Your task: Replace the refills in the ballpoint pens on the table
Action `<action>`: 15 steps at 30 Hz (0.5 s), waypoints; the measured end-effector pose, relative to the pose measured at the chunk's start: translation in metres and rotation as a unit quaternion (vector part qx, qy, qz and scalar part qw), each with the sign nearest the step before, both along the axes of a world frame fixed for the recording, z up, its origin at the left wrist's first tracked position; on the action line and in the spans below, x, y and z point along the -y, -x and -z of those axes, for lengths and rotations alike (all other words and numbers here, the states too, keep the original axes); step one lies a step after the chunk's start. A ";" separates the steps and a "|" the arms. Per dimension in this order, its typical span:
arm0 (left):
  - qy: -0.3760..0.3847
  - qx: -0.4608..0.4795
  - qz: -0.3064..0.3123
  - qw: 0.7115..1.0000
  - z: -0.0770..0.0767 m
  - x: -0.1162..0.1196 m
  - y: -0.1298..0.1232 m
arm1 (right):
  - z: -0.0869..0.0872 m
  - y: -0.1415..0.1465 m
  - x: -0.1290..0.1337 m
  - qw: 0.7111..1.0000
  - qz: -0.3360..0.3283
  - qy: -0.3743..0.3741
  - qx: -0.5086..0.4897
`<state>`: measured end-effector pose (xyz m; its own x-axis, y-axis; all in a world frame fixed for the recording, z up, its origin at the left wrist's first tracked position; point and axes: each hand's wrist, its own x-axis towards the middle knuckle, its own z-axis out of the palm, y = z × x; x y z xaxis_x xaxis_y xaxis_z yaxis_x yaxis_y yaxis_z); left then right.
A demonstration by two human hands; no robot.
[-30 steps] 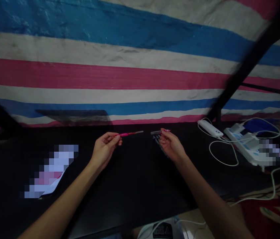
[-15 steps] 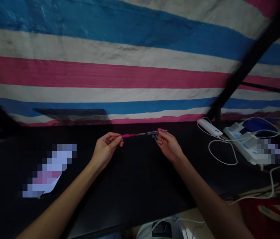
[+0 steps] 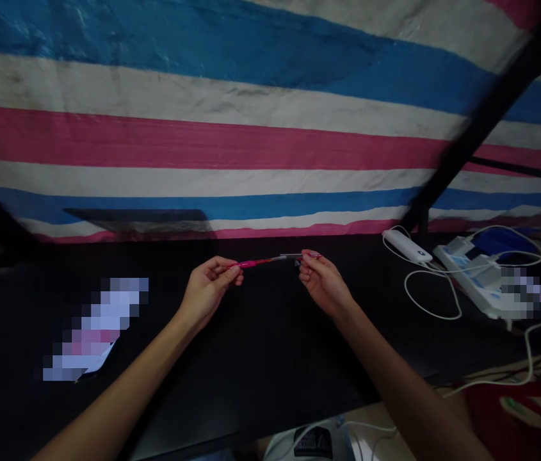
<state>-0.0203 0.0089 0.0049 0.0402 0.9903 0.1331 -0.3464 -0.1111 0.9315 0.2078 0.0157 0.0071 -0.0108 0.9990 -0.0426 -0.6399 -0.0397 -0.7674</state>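
Pinched between your left hand's (image 3: pixel 207 289) thumb and fingertips is a slim pink pen-like stick (image 3: pixel 247 264), held by its left end, so most of its visible length sticks out beyond the grip towards your right hand (image 3: pixel 326 284). That hand pinches the pink end of a thin clear piece (image 3: pixel 292 255), whose free end reaches back left. Both lie in front of you near the far edge of the black table (image 3: pixel 251 358), roughly midway between its sides as you see them. The stick's long axis runs nearly parallel to that far edge, its narrow pale tip pointing right and slightly away from you; the clear piece lies almost in line with it. Their ends overlap in your view, though whether they touch or one sits inside the other is too fine to tell. Your fingers hide the stick's left end and part of the pink end opposite. A small dark item (image 3: pixel 298 263) beside your right fingers is mostly covered. Towards the table's right side sit a white power bank (image 3: pixel 407 247) and a power strip (image 3: pixel 472 285) with looping cables.
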 end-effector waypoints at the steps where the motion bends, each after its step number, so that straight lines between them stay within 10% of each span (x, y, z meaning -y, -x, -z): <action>1: 0.002 -0.002 0.003 1.000 0.000 0.001 -0.001 | 0.000 0.001 0.000 1.000 -0.002 0.000 0.002; 15: -0.020 -0.077 0.030 0.996 0.007 0.003 -0.003 | 0.006 0.014 0.009 0.988 -0.030 -0.042 0.142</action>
<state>-0.0174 0.0062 -0.0019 0.1222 0.9795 0.1603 -0.2075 -0.1327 0.9692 0.1934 0.0065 0.0007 -0.0690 0.9972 0.0301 -0.3958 0.0004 -0.9183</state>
